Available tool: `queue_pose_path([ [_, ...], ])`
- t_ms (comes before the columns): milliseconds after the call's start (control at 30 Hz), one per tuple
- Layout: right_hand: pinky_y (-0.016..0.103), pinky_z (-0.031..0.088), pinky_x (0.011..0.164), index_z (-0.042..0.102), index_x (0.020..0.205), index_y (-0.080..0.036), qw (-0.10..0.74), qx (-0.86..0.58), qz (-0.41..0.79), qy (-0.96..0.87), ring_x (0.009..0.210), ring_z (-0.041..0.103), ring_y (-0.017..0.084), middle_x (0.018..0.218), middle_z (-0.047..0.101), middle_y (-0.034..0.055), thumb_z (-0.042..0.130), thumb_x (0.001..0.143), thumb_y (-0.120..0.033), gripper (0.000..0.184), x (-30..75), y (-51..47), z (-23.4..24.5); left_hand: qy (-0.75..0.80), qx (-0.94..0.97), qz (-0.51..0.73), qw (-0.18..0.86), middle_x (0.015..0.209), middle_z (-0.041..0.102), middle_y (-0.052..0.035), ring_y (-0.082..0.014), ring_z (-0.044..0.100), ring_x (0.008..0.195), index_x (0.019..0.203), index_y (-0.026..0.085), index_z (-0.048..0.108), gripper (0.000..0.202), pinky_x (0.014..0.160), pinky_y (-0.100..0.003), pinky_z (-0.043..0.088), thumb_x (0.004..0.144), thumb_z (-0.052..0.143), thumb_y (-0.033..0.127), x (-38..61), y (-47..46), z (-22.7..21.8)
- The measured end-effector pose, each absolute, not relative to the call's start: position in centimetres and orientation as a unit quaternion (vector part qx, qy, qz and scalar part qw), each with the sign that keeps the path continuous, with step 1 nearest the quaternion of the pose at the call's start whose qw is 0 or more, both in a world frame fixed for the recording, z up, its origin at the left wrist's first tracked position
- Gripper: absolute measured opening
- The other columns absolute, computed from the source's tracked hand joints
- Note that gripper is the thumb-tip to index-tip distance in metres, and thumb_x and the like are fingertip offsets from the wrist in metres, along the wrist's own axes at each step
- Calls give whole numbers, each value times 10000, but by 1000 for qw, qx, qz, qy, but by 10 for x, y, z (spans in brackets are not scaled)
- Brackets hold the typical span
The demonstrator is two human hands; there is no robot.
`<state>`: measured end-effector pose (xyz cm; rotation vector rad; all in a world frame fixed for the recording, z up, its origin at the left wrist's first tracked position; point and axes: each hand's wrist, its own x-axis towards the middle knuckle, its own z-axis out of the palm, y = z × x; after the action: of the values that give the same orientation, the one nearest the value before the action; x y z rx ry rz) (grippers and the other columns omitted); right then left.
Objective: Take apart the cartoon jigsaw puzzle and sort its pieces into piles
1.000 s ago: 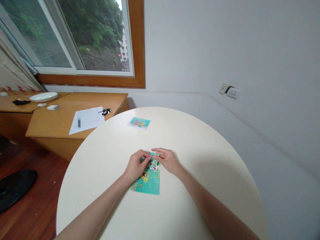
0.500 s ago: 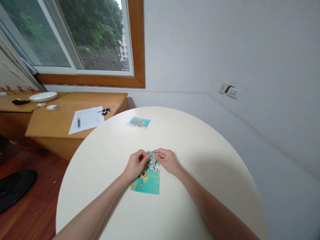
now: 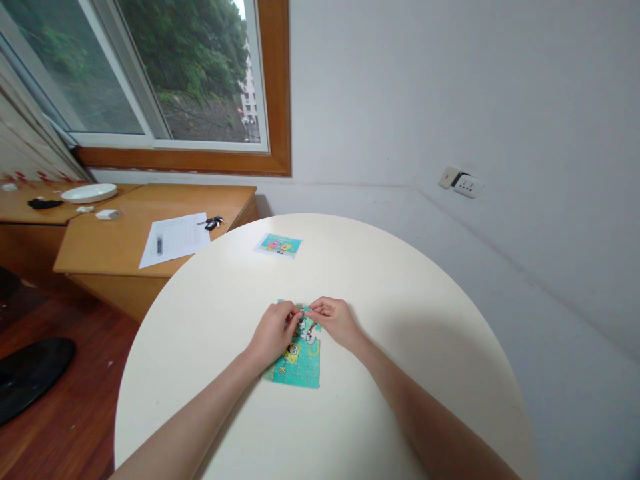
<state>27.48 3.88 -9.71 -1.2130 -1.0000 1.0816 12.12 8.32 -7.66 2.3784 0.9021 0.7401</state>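
Observation:
A teal jigsaw puzzle [image 3: 300,369] with a yellow cartoon figure lies flat on the round white table [image 3: 240,427], its right edge uneven near the top. Over its upper left part rests my left hand [image 3: 274,331], thumb and fingers pinched together at the puzzle's upper middle. From the right, my right hand [image 3: 333,319] meets it there, also in a pinch with the fingers curled. Between the fingertips a small puzzle piece seems to be held, mostly hidden by the fingers. Part of the puzzle's upper left is covered by my left hand.
A picture card [image 3: 281,245] with cartoon figures lies toward the table's far edge. On the wooden desk [image 3: 125,233] at the left are a paper sheet [image 3: 175,248], keys [image 3: 214,223] and a white plate [image 3: 90,193]. A wall socket [image 3: 469,186] is on the right.
My left hand has shifted slightly, its fingers now nearer to the right fingertips over the puzzle's upper part. My right hand is almost unmoved, and the puzzle stays in place.

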Motion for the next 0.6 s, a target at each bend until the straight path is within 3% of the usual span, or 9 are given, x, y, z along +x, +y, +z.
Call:
queue_pose_path([
  [233,229,415,539,593,656,-148,573,-511,450,-457,542,512,89,565,556,-32,751,561,-378,294,277,38,-97,319,885,279,194,671,585,-35,-176,530,669,750,176,559,205,657,-285,391,869,416,259,121,83,-78],
  [467,229,415,500,590,681,-148,573,-502,451,-465,519,509,93,565,554,-26,729,586,-427,326,279,39,-99,362,835,298,289,626,577,-9,-133,515,580,699,170,536,211,582,-239,386,849,429,274,120,85,-78],
  [600,239,429,534,619,702,-151,579,-505,435,-470,550,534,103,600,593,-8,714,608,-433,312,279,39,-99,349,837,298,298,752,641,-35,-152,562,687,871,169,597,195,671,-269,417,850,424,258,121,86,-80],
])
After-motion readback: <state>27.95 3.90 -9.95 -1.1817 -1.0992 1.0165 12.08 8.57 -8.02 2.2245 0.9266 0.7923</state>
